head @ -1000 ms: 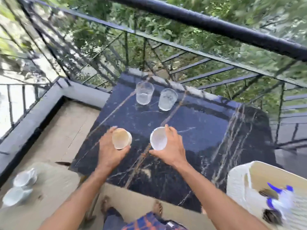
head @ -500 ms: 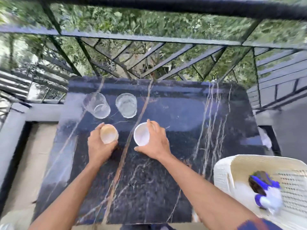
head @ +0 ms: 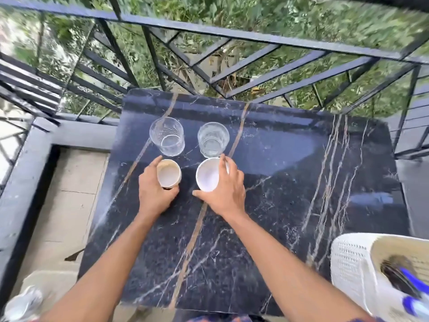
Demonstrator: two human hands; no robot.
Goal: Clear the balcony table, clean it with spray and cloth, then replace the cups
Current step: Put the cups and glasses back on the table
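On the dark marble balcony table [head: 290, 182] my left hand [head: 154, 191] grips a small cream cup [head: 168, 173] with brownish residue inside. My right hand [head: 226, 191] holds a white cup [head: 208, 174] by its rim and side. Both cups are at the table surface, left of centre. Just behind them stand two clear glasses: the left glass [head: 167, 136] and the right glass [head: 213, 139], both upright and free of my hands.
A black metal railing [head: 232, 36] runs behind the table, with greenery below. A white plastic chair [head: 350, 268] at the lower right holds a blue-and-white spray bottle [head: 411, 291]. More white cups [head: 21, 305] lie blurred at the lower left on a low surface.
My view swung right to centre on the table. Both hands carried their cups forward and down until they sit just in front of the two glasses.
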